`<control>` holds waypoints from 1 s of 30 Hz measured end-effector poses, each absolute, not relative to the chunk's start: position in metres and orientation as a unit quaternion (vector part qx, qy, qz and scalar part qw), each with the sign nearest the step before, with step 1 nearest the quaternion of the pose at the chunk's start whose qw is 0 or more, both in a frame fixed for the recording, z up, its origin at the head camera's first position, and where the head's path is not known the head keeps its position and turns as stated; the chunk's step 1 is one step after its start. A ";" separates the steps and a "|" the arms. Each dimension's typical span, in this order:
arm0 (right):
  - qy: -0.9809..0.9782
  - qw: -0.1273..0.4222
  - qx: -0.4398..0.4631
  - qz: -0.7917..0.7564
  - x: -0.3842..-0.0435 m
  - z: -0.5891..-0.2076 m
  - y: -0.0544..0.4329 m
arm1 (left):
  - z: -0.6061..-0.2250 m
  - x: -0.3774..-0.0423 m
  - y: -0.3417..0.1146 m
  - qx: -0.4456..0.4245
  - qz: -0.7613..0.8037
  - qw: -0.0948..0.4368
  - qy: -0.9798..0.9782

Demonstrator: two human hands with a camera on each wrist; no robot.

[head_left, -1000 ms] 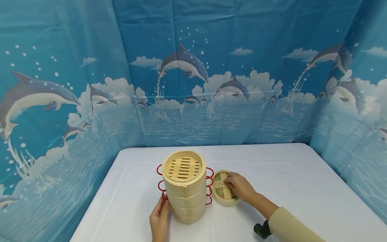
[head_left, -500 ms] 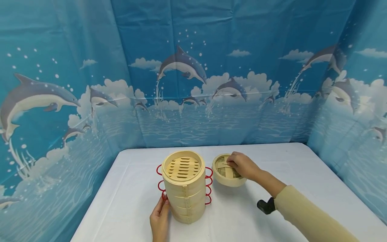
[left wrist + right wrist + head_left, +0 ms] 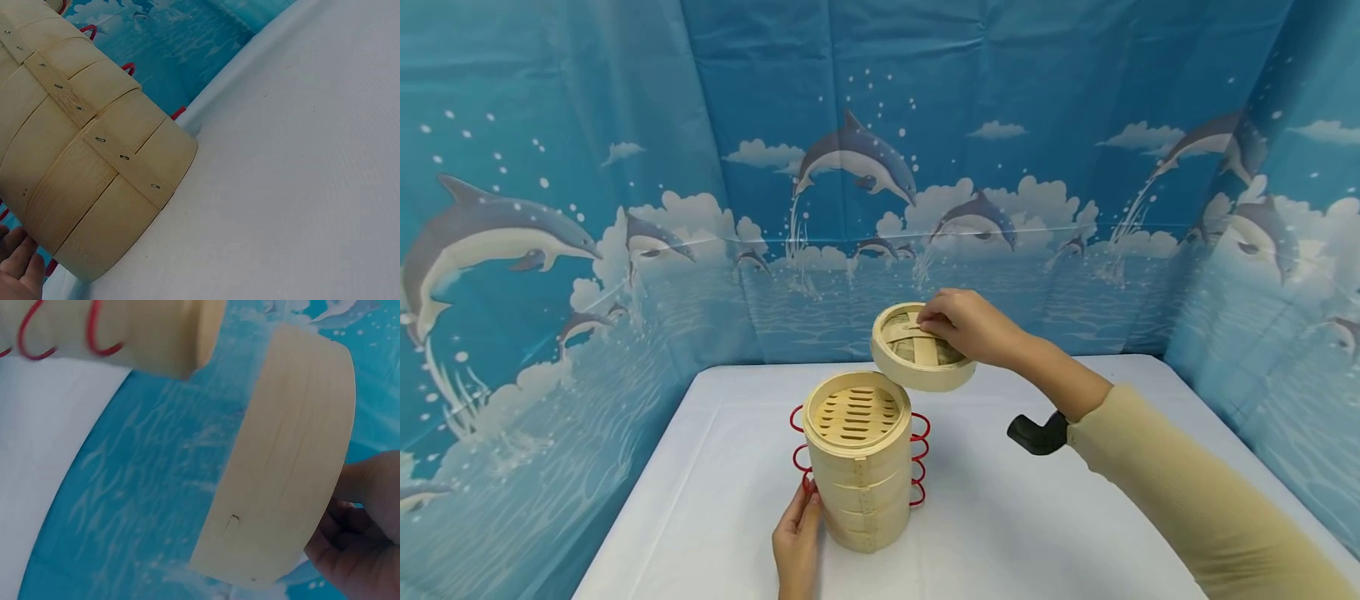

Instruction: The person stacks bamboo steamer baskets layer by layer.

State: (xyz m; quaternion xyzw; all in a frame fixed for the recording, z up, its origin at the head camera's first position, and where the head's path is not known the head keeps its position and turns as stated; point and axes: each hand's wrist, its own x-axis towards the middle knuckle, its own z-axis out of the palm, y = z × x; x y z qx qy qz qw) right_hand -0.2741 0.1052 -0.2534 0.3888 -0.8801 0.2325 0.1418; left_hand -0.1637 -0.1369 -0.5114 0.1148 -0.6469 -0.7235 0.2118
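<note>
A tall stack of bamboo steamer baskets (image 3: 867, 492) with red loop handles (image 3: 920, 450) stands upright on the white table. Its top basket shows a slatted floor (image 3: 857, 414). My left hand (image 3: 796, 546) rests its fingers against the stack's lower left side, beside a red loop; those fingers (image 3: 22, 256) also show at the wall in the left wrist view. Above and right of the stack, my right hand (image 3: 972, 327) pinches the woven strap of a round bamboo steamer lid (image 3: 925, 372). The lid hangs in the air, slightly tilted, its side wall (image 3: 281, 462) facing the right wrist camera.
A white cloth covers the table (image 3: 715, 467). Behind and at both sides hangs a blue curtain (image 3: 850, 300) printed with dolphins. A black device (image 3: 1037, 433) sits at the right wrist, below the sleeve (image 3: 1180, 483).
My right hand has lifted the steamer lid off the table and carried it up and leftward, close to the stack's top. The left hand and stack have stayed in place.
</note>
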 end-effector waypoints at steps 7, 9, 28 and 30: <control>-0.863 0.098 0.434 0.238 -0.257 -0.243 0.070 | -0.512 -0.165 -0.139 0.105 -0.730 0.219 -0.639; -0.860 0.087 0.443 0.239 -0.252 -0.245 0.061 | -0.511 -0.164 -0.139 0.110 -0.726 0.216 -0.644; -0.869 0.068 0.428 0.239 -0.235 -0.263 0.021 | -0.512 -0.164 -0.137 0.106 -0.732 0.218 -0.636; -0.871 0.070 0.425 0.235 -0.236 -0.264 0.021 | -0.512 -0.164 -0.137 0.105 -0.734 0.219 -0.634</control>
